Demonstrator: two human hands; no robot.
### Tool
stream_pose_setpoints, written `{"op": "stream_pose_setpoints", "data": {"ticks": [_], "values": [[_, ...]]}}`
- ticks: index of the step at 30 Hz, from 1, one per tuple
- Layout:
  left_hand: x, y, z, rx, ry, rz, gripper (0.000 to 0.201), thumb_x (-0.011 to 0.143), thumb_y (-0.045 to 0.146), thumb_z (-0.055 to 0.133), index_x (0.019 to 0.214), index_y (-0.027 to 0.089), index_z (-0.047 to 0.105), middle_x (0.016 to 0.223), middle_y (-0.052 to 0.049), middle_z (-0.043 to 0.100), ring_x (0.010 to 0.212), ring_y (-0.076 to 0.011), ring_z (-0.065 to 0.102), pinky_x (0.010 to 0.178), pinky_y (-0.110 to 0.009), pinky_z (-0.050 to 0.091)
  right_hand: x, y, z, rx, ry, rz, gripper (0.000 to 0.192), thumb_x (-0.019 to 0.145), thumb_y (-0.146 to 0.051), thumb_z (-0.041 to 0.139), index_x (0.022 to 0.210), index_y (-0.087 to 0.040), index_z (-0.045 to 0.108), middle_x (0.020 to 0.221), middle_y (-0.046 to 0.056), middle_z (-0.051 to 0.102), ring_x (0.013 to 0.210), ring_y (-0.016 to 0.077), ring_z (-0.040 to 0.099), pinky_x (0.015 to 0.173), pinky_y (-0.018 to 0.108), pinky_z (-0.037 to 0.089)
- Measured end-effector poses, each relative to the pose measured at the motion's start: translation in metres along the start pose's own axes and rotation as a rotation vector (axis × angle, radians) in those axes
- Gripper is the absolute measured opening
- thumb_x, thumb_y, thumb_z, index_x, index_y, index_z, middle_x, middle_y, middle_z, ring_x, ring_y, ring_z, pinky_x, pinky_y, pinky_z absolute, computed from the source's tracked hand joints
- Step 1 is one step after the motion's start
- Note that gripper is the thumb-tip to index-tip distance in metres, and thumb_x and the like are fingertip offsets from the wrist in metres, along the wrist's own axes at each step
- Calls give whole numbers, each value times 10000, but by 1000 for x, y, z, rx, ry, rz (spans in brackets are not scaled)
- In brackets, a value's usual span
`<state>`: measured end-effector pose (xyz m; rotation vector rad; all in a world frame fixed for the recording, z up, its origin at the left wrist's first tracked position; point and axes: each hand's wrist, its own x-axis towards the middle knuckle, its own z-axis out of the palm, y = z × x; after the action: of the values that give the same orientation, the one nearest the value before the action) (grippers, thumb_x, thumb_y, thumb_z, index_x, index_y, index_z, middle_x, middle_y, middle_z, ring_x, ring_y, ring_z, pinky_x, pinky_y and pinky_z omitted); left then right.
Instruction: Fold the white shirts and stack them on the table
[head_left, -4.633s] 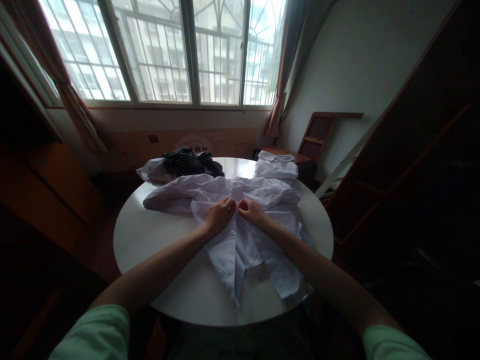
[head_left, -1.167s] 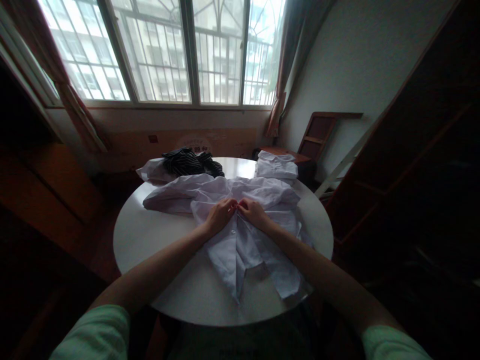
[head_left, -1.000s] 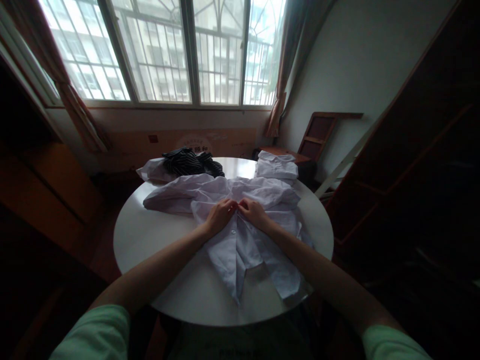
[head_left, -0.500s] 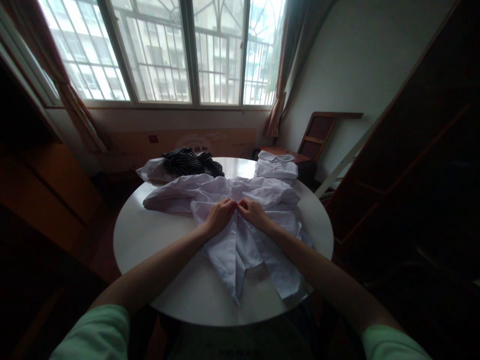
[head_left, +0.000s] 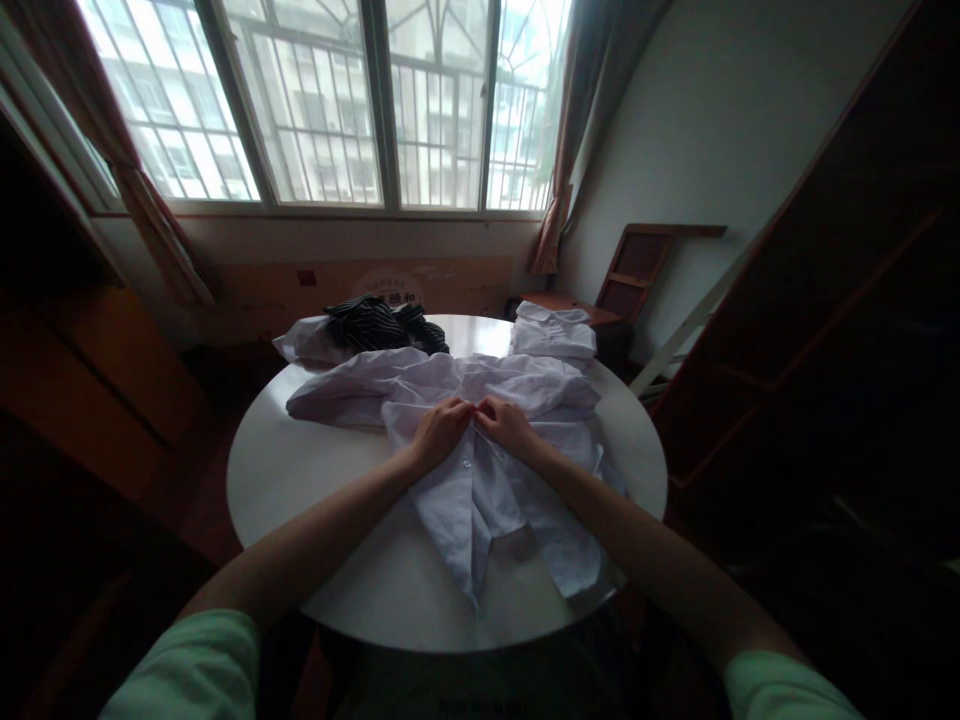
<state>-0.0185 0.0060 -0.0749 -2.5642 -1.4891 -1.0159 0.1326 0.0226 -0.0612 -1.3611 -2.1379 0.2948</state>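
A white shirt (head_left: 480, 500) lies spread front-up on the round white table (head_left: 315, 470), its sleeves toward the window and its hem hanging off the near edge. My left hand (head_left: 437, 430) and my right hand (head_left: 506, 425) meet at the middle of the shirt's front. Both pinch the cloth at the button strip, fingertips nearly touching each other. A small button shows just below my left hand.
A dark striped garment (head_left: 379, 325) lies bunched at the far left of the table on pale cloth. A folded white garment (head_left: 553, 335) sits at the far right. Beyond stand a wooden chair (head_left: 637, 270), a barred window and dark furniture on both sides.
Almost nothing has moved. Both hands stay pinched at the same spot on the shirt front, with only tiny finger shifts.
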Motion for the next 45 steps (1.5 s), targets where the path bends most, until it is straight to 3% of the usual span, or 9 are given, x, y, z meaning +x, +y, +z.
{"op": "stream_pose_setpoints", "data": {"ticks": [30,39,45], "values": [[0,1,-2,40,-41,-48,186,851,204,430,916,193,604,920,-50,610,786,-155,578,619,-234,410,-3,-6,-5,54,-27,-18,123,757,-265,560,748,-144,580,657,19,604,599,122,531,557,218,340],[1,0,-2,57,-67,-47,164,831,189,459,884,195,614,893,-47,606,779,-153,575,628,-235,413,-5,-10,-9,73,-143,-14,194,726,-331,595,767,-156,522,694,12,599,630,128,543,565,220,357],[0,2,-3,66,-49,-95,183,837,199,455,880,205,633,900,-46,609,779,-152,579,631,-235,417,0,-7,-11,-49,-306,-129,169,633,-263,617,745,-156,549,712,6,592,613,125,497,522,214,308]]}}
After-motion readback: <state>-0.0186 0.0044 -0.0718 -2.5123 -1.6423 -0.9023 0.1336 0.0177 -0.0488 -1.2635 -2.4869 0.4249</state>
